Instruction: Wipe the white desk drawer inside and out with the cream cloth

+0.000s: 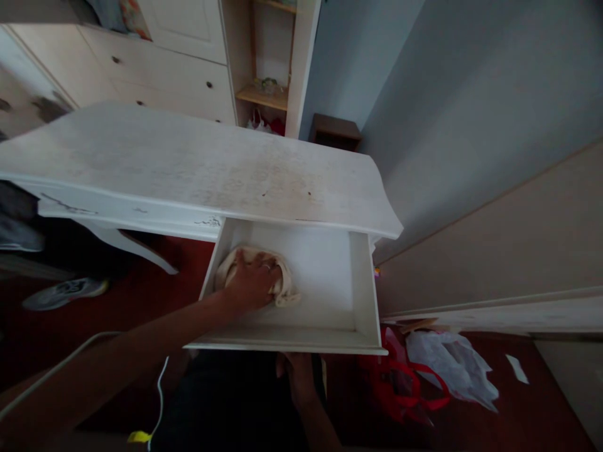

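My left hand (257,279) reaches into the pulled-out drawer (325,270) and presses on a bunched cream cloth (285,295), its fingers curled into the fabric. The cloth lies against the drawer's left side, on the white bottom panel. Below the drawer's front edge is my right hand (296,370), close to my lap. The drawer front hides most of its fingers, so I cannot make out whether it grips anything.
The white table (198,157) has a worn, stained top. Behind it stand a white cabinet (179,75) and open shelves (264,97). A wall rises at the right. On the red floor lie a red bag (405,389), a white plastic bag (452,364) and a shoe (66,294).
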The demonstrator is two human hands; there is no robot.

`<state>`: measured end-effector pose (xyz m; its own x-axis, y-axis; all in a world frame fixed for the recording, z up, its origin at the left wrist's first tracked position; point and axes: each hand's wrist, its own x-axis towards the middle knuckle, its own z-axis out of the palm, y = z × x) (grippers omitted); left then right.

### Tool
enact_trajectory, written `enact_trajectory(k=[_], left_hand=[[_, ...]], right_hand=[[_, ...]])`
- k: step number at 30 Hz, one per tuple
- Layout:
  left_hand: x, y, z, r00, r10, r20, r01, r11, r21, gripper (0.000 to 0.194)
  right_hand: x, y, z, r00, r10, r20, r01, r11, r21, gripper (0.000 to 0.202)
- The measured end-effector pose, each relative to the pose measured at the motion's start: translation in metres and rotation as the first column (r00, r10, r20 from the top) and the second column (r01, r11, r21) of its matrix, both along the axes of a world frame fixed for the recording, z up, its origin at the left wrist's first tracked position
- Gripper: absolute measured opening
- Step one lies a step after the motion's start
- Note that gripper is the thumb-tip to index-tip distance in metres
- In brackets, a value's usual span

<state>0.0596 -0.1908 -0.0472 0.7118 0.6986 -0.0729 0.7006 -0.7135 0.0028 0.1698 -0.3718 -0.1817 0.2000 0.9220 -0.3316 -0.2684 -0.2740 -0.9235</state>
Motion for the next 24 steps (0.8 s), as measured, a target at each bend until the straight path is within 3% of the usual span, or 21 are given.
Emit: enact_trajectory(k=[2, 5, 13, 18, 24], left_hand=[[-0.015, 0.007, 0.002, 0.998, 0.049, -0.037, -0.047, 0.997, 0.056, 0.042], [-0.026, 0.014, 0.005, 0.998, 0.035, -0.048, -0.027, 0.987, 0.16, 0.037], [-0.014, 0.05, 0.034, 0.995, -0.06, -0.085, 0.087, 0.931, 0.355, 0.032], [-0.014, 0.051, 0.043, 0.974, -0.097, -0.204, 0.15, 0.952, 0.266, 0.028], [-0.024, 0.01, 0.057, 0.948, -0.147, -0.281, 0.142, 0.989, -0.036, 0.019]], right_hand=[[0.001, -0.001, -0.002, 0.999, 0.005, 0.032, -0.005, 1.0, -0.007, 0.054], [0.003, -0.003, -0.006, 0.995, 0.019, 0.094, -0.019, 1.0, -0.006, 0.057], [0.002, -0.006, -0.006, 0.999, -0.006, 0.041, 0.007, 1.0, -0.026, 0.053], [-0.001, -0.007, -0.005, 0.999, -0.052, -0.015, 0.052, 0.998, -0.032, 0.05], [0.003, -0.009, -0.005, 0.996, -0.002, 0.084, 0.006, 0.999, -0.044, 0.05]])
